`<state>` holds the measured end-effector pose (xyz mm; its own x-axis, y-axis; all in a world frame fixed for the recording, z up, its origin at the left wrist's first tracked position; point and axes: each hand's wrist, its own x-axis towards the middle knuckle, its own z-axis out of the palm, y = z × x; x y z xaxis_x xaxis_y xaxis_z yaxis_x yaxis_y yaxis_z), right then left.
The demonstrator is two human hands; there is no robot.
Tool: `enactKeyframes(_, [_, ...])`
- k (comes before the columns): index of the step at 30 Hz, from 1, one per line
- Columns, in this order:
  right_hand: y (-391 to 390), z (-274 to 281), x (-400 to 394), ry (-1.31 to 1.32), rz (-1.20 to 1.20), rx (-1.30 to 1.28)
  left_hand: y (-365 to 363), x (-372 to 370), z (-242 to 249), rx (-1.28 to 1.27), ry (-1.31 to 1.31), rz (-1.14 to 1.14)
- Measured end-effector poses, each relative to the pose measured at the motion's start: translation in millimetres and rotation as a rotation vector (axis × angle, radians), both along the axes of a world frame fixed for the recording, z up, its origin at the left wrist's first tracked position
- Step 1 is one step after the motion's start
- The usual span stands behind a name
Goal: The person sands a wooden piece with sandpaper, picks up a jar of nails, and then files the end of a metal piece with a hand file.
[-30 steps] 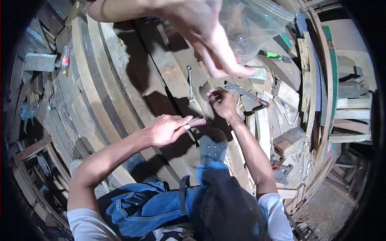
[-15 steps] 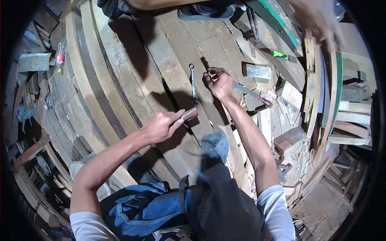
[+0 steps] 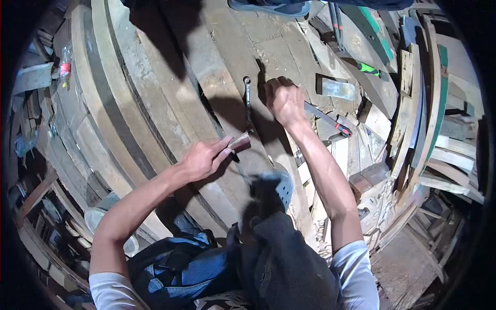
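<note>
My left hand [image 3: 203,159] pinches a short wooden piece [image 3: 242,143] with a reddish-brown side, holding it above the planks [image 3: 206,62]. My right hand [image 3: 287,103] is closed, its back towards me, low over a plank; anything within its curled fingers is hidden. Between the hands, a metal wrench [image 3: 248,101] lies lengthwise on the boards, ring end away from me. Just right of my right hand rests a long-bladed tool [image 3: 326,118] with a red and black handle. A pale rectangular block [image 3: 338,89] lies beyond it.
Another person's shoe [image 3: 268,7] is at the top edge. At upper right are red-handled pliers or cutters [image 3: 337,23] and a green-handled tool [image 3: 368,68]. Scrap wood [image 3: 454,150] is stacked on the right. A plastic bottle [image 3: 65,68] stands at far left.
My right hand has rotated so its back now hides the fingers. My left hand has tilted the wooden piece slightly. The other person's hand at upper right has left the view.
</note>
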<state>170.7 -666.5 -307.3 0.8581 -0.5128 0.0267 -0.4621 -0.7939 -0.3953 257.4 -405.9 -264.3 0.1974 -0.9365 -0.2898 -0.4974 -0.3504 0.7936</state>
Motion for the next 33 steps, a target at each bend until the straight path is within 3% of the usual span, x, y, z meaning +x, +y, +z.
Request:
enactKeyframes(3, [-3,-6,-5,0.17,0.069,-0.05,4,-2,-11,-0.09,-0.047,0.018])
enactKeyframes(5, [-6,-18,-8,0.166,-0.004,0.012,8,-3,-13,-0.046,-0.014,0.024])
enactKeyframes(7, [-1,4,0,0.243,-0.116,0.145,8,-5,-9,-0.057,-0.036,0.046])
enactKeyframes(10, [8,10,-17,-0.095,-0.131,0.25,13,-10,-12,-0.04,-0.072,0.068])
enactKeyframes(13, [22,23,-34,-0.131,-0.269,0.429,14,-24,-6,-0.042,-0.186,0.069])
enactKeyframes(15, [29,23,-51,-0.137,-0.233,0.39,18,-39,-12,-0.112,-0.182,0.055])
enactKeyframes(19, [41,33,-75,-0.091,-0.264,0.553,17,-73,-21,-0.259,-0.274,0.11])
enactKeyframes(21, [45,35,-82,-0.079,-0.307,0.617,15,-89,-22,-0.214,-0.298,0.14])
enactKeyframes(23, [47,38,-85,-0.101,-0.279,0.573,11,-101,-30,-0.31,-0.379,0.192])
enactKeyframes(26, [48,34,-82,-0.14,-0.243,0.598,10,-120,-40,-0.261,-0.399,0.263])
enactKeyframes(27, [48,34,-81,-0.061,-0.27,0.695,11,-122,-42,-0.286,-0.406,0.284])
enactKeyframes(33, [54,33,-66,0.009,-0.107,0.628,15,-131,-47,-0.391,-0.548,0.357])
